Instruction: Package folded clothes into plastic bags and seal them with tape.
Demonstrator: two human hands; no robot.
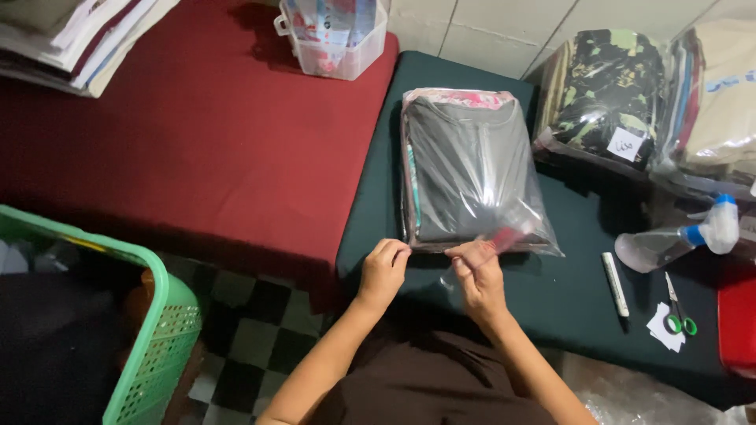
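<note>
A clear plastic bag (pixel 472 169) holding a folded dark grey garment lies on the dark green mat (pixel 567 275). A pink patterned fabric shows at the bag's far end. My left hand (pixel 383 267) pinches the near left corner of the bag's open edge. Beside it, my right hand (pixel 478 274) grips the same near edge by its flap, where a red strip shows. Both hands sit close together at the mat's near side.
A white marker (pixel 615 283), green-handled scissors (pixel 677 311) on paper slips and a spray bottle (pixel 681 236) lie right of the bag. Bagged garment stacks (pixel 606 90) stand at the back right. A red mat (pixel 197 134) carries a clear box (pixel 335 39); a green basket (pixel 150 330) stands at the left.
</note>
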